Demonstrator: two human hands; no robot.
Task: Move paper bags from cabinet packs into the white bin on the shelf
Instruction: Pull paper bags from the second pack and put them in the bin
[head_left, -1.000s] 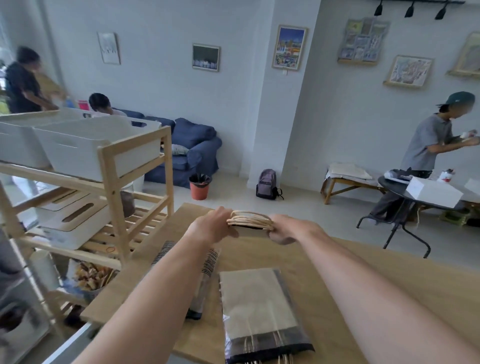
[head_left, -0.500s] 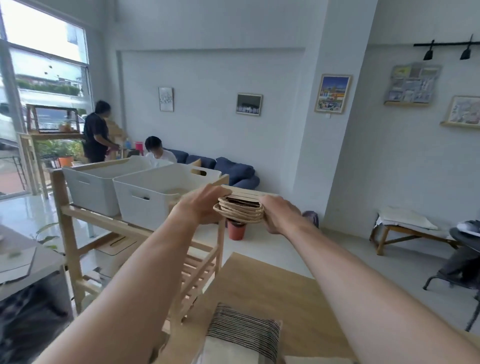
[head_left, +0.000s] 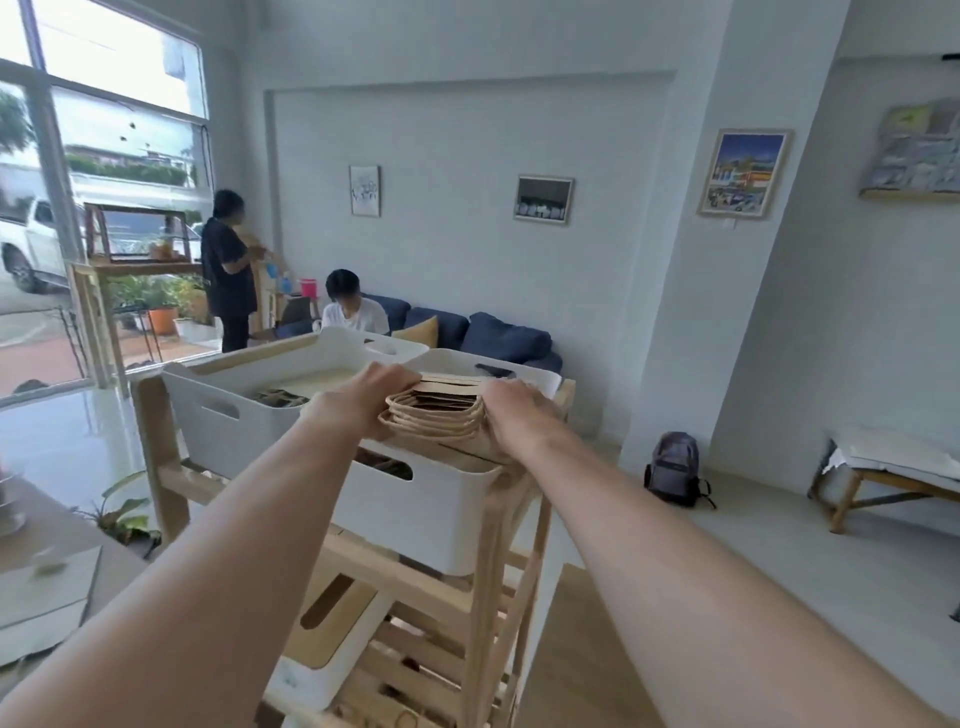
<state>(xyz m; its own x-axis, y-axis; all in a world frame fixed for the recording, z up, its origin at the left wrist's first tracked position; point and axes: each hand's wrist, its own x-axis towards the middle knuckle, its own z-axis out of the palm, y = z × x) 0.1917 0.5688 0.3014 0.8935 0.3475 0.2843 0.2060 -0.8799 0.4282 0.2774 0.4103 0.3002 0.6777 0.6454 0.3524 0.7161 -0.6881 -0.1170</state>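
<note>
In the head view, a flat stack of paper bags (head_left: 434, 410) is clamped between the left hand (head_left: 361, 402) and the right hand (head_left: 511, 413), handles toward the camera, above the nearer white bin (head_left: 415, 512) on the wooden shelf (head_left: 488, 587). No writing can be read.

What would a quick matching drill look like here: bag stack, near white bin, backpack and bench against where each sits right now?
Things:
1. stack of paper bags
2. near white bin
3. backpack
4. bench

Places:
A. on the floor by the white pillar
B. top tier of the wooden shelf
C. far right, against the wall
D. held between left hand and right hand, over the bin

Pairs: 1-D, 2-B, 3-A, 4-C
</note>
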